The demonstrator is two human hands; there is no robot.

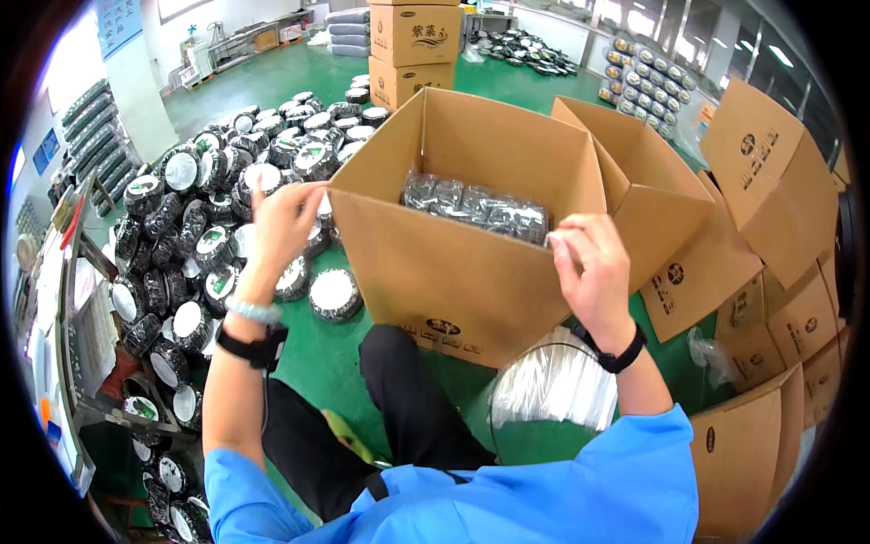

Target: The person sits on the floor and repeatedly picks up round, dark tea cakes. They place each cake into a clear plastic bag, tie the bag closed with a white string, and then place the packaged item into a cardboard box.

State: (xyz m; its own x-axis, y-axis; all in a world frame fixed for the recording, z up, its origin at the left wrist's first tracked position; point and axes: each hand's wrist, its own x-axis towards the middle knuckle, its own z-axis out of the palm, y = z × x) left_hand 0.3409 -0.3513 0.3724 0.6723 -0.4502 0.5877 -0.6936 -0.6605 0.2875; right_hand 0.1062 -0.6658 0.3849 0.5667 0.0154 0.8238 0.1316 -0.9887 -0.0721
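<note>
An open cardboard carton (448, 272) stands tilted in front of my knees, with its top side facing up. Inside, a row of dark round packs in clear film (476, 204) lies low against the walls. My left hand (289, 221) pinches the carton's left corner between thumb and fingers, the index finger pointing up. At the right end of the near rim, my right hand (591, 272) grips the edge with its fingertips. The carton's bottom is hidden by its front wall.
Many film-wrapped black round packs (211, 248) are heaped on the green floor at left. Open cartons (652, 197) crowd the right side. Clear plastic bags (554, 384) lie below my right hand. Stacked closed boxes (414, 41) stand behind, and a cluttered table (61, 326) borders the left.
</note>
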